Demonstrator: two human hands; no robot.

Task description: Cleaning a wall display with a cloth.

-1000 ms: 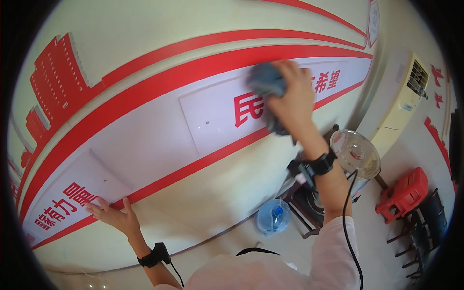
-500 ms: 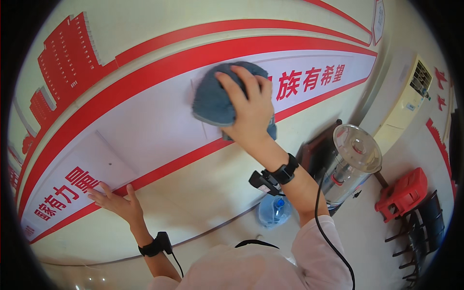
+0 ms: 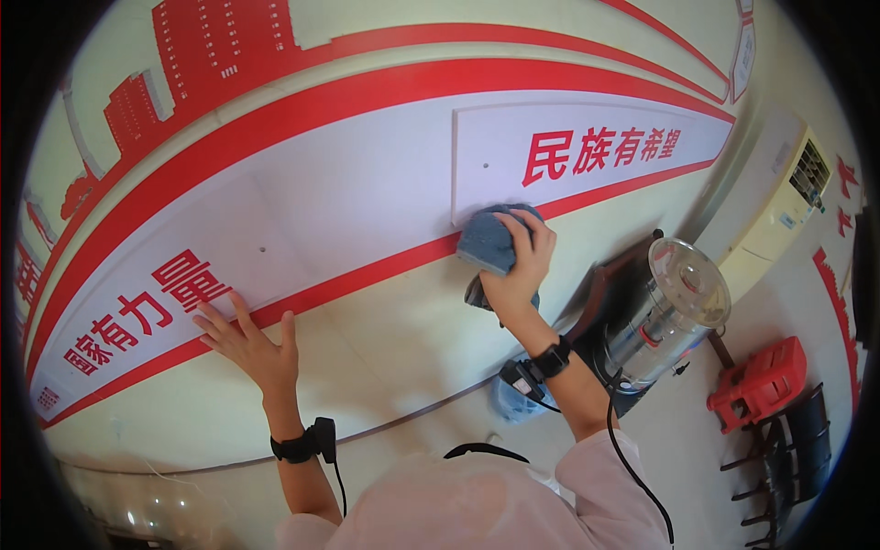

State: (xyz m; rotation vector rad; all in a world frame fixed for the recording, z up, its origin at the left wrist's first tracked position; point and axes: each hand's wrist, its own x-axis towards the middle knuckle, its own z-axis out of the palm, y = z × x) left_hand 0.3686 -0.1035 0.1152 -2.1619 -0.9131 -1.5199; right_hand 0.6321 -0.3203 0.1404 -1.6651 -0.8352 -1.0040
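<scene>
A folded blue-grey cloth (image 3: 488, 240) is gripped in my right hand (image 3: 524, 261), with part of it hanging below the fingers. The cloth lies over the lower red border of a long wall panel (image 3: 357, 197), under a raised white section with red lettering. My left hand (image 3: 252, 348) is spread on the wall, its fingertips against the panel's lower edge near the red characters at the left. Nothing is in that hand. Each wrist wears a black band with a small cabled device.
Right of my right arm stands a clear cylindrical water container (image 3: 674, 307). A blue-tinted water bottle (image 3: 518, 403) sits on the floor, partly behind my wrist. Farther right are a red plastic stool (image 3: 759, 383), black chairs (image 3: 797, 449) and a tall cream air conditioner (image 3: 779, 215).
My right hand has brought the cloth down and to the right, uncovering more red lettering. The left hand stays spread at the panel's lower edge. The whole view has shifted slightly.
</scene>
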